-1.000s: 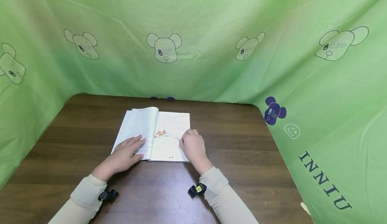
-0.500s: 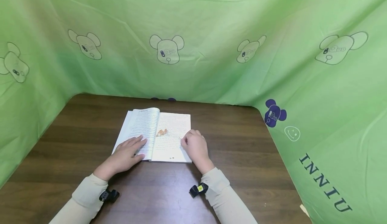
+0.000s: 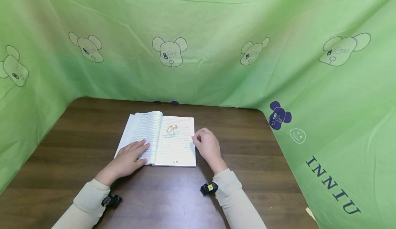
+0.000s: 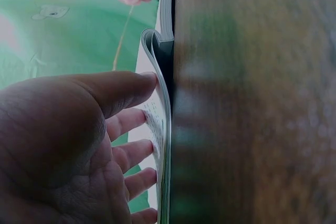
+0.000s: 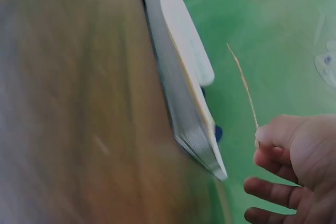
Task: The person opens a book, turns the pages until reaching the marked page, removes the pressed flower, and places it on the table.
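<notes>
An open book (image 3: 174, 150) lies on the table, its left pages bowed up near the spine. My left hand (image 3: 127, 157) rests on the left page with fingers spread; in the left wrist view its thumb (image 4: 137, 85) and fingertips press the paper. Between thumb and forefinger, my right hand (image 3: 209, 149) pinches the thin stem of a dried flower sprig (image 3: 172, 128) with small orange blossoms. In the right wrist view the sprig (image 5: 243, 80) stands up from the fingertips, raised off the page and seen edge-on. The remaining right fingers are loosely bent.
The brown wooden table (image 3: 253, 174) extends around the book on every side. A green cloth (image 3: 210, 84) with printed bear heads hangs behind and along both sides. Each wrist wears a small black camera, such as the right one (image 3: 209, 188).
The dried flower sprig has risen from the page and shifted away and to the right, together with my right hand. My left hand has stayed on the left page.
</notes>
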`<state>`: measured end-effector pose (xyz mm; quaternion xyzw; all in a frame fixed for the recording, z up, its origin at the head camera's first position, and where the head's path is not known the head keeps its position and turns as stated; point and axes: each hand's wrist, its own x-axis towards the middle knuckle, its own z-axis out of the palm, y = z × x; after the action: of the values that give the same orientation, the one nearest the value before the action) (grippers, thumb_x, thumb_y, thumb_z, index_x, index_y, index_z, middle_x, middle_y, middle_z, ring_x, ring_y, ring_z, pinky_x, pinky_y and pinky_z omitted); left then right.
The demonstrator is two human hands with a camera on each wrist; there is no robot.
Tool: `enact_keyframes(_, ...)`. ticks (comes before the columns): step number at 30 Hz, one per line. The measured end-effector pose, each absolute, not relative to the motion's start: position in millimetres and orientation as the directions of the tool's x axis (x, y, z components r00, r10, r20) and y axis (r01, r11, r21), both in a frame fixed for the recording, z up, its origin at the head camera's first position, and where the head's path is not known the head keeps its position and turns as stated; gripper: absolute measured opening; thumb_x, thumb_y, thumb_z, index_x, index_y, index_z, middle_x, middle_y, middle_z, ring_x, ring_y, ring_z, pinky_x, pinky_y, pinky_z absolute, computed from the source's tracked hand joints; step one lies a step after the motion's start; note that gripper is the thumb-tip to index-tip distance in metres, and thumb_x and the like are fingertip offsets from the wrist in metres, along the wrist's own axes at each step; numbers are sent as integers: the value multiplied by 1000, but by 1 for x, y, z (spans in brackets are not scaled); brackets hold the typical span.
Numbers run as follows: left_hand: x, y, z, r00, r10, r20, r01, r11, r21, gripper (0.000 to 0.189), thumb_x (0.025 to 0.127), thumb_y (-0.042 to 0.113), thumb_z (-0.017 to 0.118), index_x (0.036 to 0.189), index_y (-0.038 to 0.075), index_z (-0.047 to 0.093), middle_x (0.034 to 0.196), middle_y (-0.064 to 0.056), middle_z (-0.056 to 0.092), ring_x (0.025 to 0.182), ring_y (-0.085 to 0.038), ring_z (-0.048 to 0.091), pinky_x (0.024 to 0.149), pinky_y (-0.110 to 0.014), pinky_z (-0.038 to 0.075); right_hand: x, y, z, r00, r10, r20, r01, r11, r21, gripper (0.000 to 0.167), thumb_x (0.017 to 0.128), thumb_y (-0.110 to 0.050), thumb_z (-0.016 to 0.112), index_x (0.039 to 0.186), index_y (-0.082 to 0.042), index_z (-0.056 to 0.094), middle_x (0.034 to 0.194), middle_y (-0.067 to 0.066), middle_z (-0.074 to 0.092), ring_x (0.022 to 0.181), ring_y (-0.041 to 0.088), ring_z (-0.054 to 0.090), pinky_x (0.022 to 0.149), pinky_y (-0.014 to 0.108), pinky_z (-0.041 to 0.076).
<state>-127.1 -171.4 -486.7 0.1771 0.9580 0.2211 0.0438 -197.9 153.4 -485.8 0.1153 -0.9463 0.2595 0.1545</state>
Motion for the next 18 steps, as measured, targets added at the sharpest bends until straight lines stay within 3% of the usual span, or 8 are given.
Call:
enact_keyframes(7, -129, -174, -495, -932, 363, 7, 327, 829, 453, 63, 100, 33, 65, 156, 12, 45, 164, -17, 36, 148, -45, 32, 114, -68, 23, -206, 181, -485, -932, -81, 353, -268, 809, -523, 15, 92, -23, 74, 79, -15, 72, 98, -3, 70, 94, 17, 68, 80, 40, 55)
enact_keyframes(18, -125, -171, -487, -928, 372, 30, 345, 825, 447, 61, 99, 32, 66, 154, 11, 48, 161, -19, 39, 145, -47, 35, 113, -69, 26, -215, 223, -484, -937, -6, 350, -206, 818, -537, 16, 92, -26, 75, 82, -14, 75, 99, 0, 71, 93, 21, 69, 80, 42, 54)
